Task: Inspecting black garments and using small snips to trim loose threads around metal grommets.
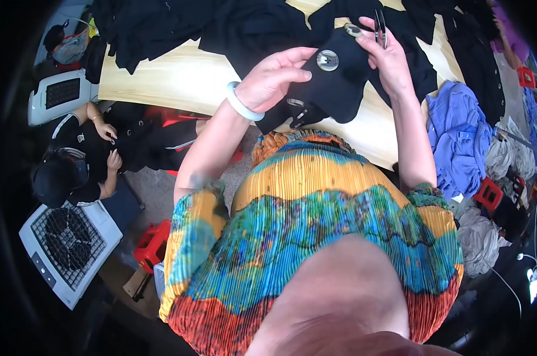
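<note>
— Right, why is the black garment (333, 83) lifted off the wooden table (179, 80) instead of lying flat on it?

— Probably so the large silver button (327, 60) faces up toward the eyes. The left hand (274, 77) closes on the cloth just beside that button, thumb on top, fingers underneath, keeping the fabric taut.

— And the right hand (390, 56)?

— It grips the garment's upper edge and, between its fingers, a pair of small snips (379, 26) with blades pointing up and away, seemingly kept clear of the cloth.

— What about the rest?

— More dark garments (179, 24) are heaped at the table's far side, blue clothes (455, 133) hang to the right, and another person (78, 160) sits on the left.
</note>
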{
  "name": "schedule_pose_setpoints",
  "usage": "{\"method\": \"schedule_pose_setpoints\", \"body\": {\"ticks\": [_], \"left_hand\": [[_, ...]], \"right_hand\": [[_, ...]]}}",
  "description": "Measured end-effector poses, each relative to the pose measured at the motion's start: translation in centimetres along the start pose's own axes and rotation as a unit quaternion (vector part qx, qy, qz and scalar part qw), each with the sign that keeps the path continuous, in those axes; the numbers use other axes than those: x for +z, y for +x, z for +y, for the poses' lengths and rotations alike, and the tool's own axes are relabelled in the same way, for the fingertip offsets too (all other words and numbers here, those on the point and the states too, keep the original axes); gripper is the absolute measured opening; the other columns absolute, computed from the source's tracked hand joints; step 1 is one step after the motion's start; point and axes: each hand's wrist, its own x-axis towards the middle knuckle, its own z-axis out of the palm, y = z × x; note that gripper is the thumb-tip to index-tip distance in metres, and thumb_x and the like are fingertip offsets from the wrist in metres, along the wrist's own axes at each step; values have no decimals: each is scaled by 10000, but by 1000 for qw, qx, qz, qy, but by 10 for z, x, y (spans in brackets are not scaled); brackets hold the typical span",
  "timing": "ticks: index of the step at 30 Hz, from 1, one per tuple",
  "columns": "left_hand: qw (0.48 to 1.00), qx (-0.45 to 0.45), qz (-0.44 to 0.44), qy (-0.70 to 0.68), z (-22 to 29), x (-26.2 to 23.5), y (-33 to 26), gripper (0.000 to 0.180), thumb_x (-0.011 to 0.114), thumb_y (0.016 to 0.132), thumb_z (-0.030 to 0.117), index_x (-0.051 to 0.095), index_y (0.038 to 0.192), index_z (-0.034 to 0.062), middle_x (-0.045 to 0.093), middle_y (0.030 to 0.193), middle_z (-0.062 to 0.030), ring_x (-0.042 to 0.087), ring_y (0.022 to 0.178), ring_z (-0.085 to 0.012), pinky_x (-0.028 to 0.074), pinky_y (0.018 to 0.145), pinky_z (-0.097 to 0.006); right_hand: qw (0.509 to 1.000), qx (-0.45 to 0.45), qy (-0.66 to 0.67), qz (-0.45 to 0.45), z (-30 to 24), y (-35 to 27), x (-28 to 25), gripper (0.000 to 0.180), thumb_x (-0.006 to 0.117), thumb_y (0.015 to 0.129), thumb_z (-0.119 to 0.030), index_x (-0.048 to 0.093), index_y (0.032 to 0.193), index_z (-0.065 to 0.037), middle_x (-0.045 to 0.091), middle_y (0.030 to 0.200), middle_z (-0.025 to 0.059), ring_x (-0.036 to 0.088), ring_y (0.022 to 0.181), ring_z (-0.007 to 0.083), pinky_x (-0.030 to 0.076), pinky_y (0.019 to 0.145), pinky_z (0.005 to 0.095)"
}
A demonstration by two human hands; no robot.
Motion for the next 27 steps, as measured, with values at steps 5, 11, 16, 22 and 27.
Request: {"method": "schedule_pose_setpoints", "body": {"ticks": [5,11,16,22,27], "left_hand": [[999,5,30,-38,4,5,-1,354,504,767,0,472,1118,-39,553,1049,-73,511,968,-134,361,899,-253],[990,72,119,-40,-10,6,11,294,501,793,16,499,1086,-6,560,1013,-56,502,959,-120,353,898,-247],[984,22,175,-31,-18,13,13,189,540,813,103,563,974,7,576,887,-32,512,816,-80,389,712,-198],[981,-45,180,64,-8,-3,19,161,610,785,183,597,851,36,521,694,36,389,553,-23,292,484,-151],[980,-97,168,48,-5,-7,9,103,589,792,132,581,852,48,565,760,21,461,598,-32,357,529,-150]], "right_hand": [[999,-45,-15,-14,-14,-15,8,277,597,763,-140,552,1020,-45,593,817,-32,512,687,14,369,544,149],[988,-87,-126,7,-6,-41,37,266,717,677,-177,587,844,-15,545,711,-25,442,590,14,370,527,157],[948,-154,-273,57,9,-43,46,260,711,660,-191,577,803,-21,565,685,69,546,582,153,428,526,252],[931,-186,-313,-16,11,-41,40,154,630,728,-158,576,791,-28,562,682,92,566,598,257,438,532,295],[890,-264,-352,-121,1,-36,30,93,586,727,-33,568,815,-9,552,699,111,548,594,255,424,531,279]]}}
